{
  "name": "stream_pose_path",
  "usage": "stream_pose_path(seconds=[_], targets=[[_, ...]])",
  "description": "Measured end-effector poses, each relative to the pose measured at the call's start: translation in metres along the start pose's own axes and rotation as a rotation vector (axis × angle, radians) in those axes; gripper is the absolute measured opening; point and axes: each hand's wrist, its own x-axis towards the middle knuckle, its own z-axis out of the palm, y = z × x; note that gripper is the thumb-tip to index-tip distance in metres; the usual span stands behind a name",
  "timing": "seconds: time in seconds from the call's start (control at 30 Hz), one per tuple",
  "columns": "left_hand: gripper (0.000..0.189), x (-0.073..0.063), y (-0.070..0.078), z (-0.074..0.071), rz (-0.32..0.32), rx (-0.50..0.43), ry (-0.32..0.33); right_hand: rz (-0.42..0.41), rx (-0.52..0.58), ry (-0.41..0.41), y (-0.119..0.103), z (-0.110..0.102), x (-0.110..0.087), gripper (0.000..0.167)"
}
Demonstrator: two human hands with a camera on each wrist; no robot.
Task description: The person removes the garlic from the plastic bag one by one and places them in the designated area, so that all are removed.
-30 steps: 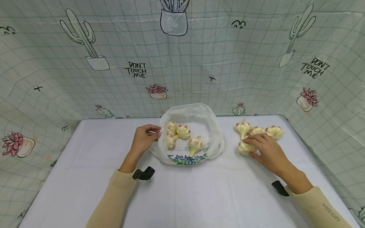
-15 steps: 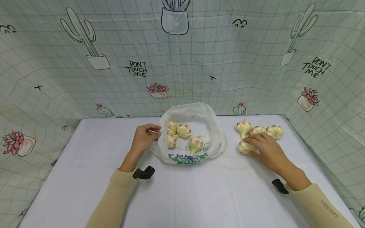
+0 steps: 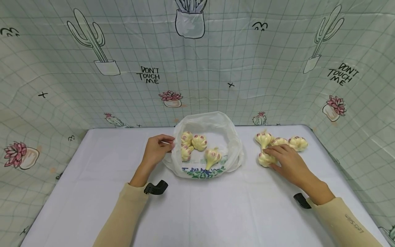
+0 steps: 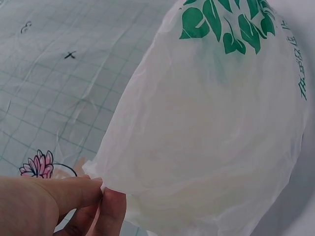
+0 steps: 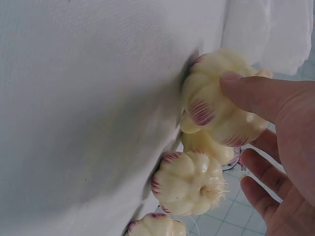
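A white plastic bag [image 3: 232,140] with green leaf print stands with its mouth open in the middle of the table, several garlic bulbs [image 3: 213,157] inside it. At its left rim, my left hand [image 3: 156,150] pinches the plastic between thumb and fingers, as the left wrist view [image 4: 110,201] shows too. To the right of the bag, my right hand [image 3: 287,163] holds the nearest garlic bulb [image 3: 265,159], thumb on one side and fingers on the other. The right wrist view shows this bulb [image 5: 221,98] close to the cloth, with other bulbs [image 5: 189,183] beside it.
Behind the held bulb lie more garlic bulbs, one upright [image 3: 263,139] and another at the far right [image 3: 298,143]. A white cloth covers the table [image 3: 216,212]. A printed curtain [image 3: 203,96] rises behind the table's back edge.
Both hands keep the same places and grips. Only the right forearm shifts very slightly.
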Motion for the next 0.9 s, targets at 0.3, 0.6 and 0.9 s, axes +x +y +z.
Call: stream_pose_path(seconds=[0.3,0.6,0.9], targets=[[0.023,-0.001,0.001,0.002,-0.011,0.014,0.002,0.021,0.011,-0.01,-0.001,-0.006,-0.001,0.062],[0.023,0.0,0.0,0.002,-0.015,0.007,0.004,-0.01,0.017,0.01,-0.016,-0.018,0.014,0.065],[0.022,0.0,0.0,0.004,-0.009,0.013,0.002,-0.04,0.05,0.014,-0.044,-0.023,0.041,0.057]])
